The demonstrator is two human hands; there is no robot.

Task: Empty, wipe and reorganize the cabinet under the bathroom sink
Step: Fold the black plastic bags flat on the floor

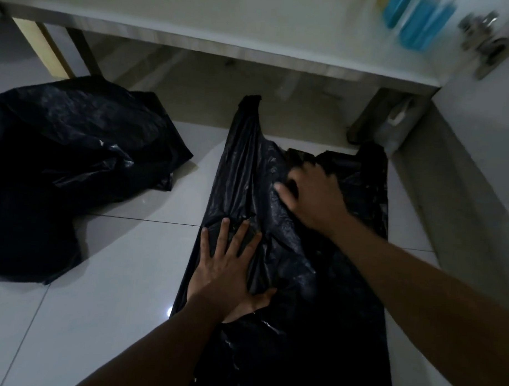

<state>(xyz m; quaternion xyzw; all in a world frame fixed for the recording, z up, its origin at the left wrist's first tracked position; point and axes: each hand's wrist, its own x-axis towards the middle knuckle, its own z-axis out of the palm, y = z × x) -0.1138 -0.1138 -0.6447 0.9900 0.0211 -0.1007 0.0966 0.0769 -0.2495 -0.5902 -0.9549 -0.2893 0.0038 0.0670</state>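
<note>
The black bag lies under both hands. The left hand presses flat on its middle, fingers spread; the right hand, farther up the bag, grips bunched plastic.

Just 1 head cam, tilted forward and steeply down at the tiled floor, pretty close, cabinet up top.

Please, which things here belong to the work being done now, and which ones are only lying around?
In use: spread black plastic bag, pressed flat by the left hand, gripped by the right hand; open cabinet space behind it.
Lying about: crumpled black plastic bag on the floor; blue bottles; blurred metal fitting.
</note>
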